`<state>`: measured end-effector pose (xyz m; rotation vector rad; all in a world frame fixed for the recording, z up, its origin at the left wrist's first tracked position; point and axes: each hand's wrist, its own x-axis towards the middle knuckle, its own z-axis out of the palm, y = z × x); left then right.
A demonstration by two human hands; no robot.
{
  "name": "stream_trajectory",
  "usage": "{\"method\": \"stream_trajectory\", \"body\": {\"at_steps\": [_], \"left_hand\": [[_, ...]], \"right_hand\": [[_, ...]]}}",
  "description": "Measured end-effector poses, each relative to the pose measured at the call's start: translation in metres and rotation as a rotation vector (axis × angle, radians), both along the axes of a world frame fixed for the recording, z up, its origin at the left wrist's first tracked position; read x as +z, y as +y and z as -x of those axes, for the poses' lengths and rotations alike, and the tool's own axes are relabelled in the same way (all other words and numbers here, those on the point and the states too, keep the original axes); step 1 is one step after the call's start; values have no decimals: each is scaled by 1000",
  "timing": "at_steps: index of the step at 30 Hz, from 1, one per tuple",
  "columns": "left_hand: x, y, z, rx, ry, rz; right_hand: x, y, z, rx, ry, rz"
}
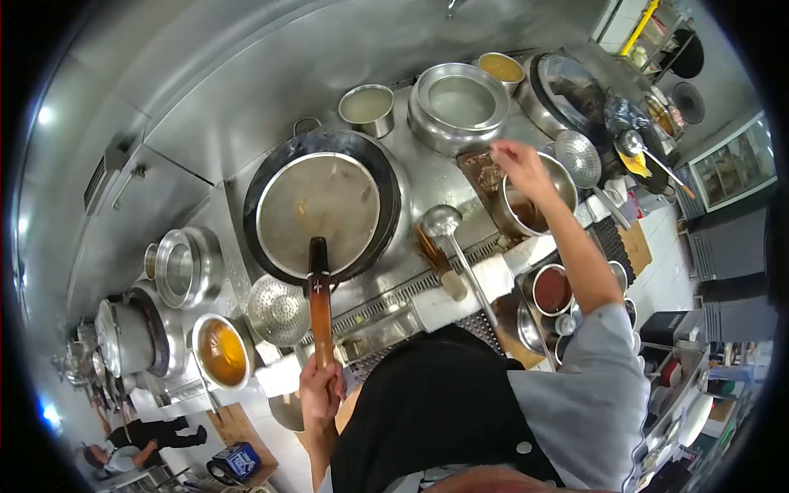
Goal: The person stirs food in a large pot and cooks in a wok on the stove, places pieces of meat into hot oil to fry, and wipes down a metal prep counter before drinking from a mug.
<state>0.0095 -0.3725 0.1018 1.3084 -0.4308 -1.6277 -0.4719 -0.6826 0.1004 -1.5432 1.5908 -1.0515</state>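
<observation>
My left hand point(322, 389) is wrapped round the wooden handle point(320, 320) of a large round pan or strainer point(319, 214), which rests in or over a black wok point(390, 193). Its wide surface looks greyish, with a small yellowish bit on it. My right hand point(519, 164) hovers above a steel pot point(567, 182) with brown liquid inside; the fingers are bent together, and what they hold, if anything, is too small to make out. Between the hands lie a steel ladle point(442, 220) and a bamboo brush point(450, 283).
A perforated skimmer point(279, 311) and a pot of orange oil point(223, 352) are at the left. Steel pots point(367, 111) line the back. Another skimmer point(578, 158) lies at the right. Sauce containers point(552, 290) stand near my right arm. A person point(136, 448) stands far off, lower left.
</observation>
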Motion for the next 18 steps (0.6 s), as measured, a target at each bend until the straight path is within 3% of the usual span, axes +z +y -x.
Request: {"method": "stream_trajectory", "body": {"at_steps": [3, 5, 6, 8, 9, 11, 14, 15, 17, 18], "left_hand": [[14, -16, 15, 60, -119, -38], [26, -21, 23, 73, -160, -111], [32, -22, 27, 90, -178, -125], [41, -23, 38, 166, -129, -198], [44, -25, 43, 177, -140, -208], [49, -29, 51, 206, -149, -236], [51, -40, 61, 230, -167, -262], [53, -41, 62, 249, -172, -262], [56, -44, 62, 223, -193, -263], [58, -44, 62, 190, -209, -263]], "right_hand": [[-95, -172, 29, -44, 271, -24], [-152, -262, 42, -272, 542, 111], [-173, -285, 37, -252, 524, 100], [-212, -322, 29, -653, 508, -43], [-246, -347, 34, -639, 501, -54], [-319, -387, 47, -195, 773, -108], [-240, -366, 13, -106, 660, -342], [-253, -364, 20, -96, 657, -359], [-275, -379, 49, -204, 751, -142], [-288, -377, 56, -244, 914, -56]]}}
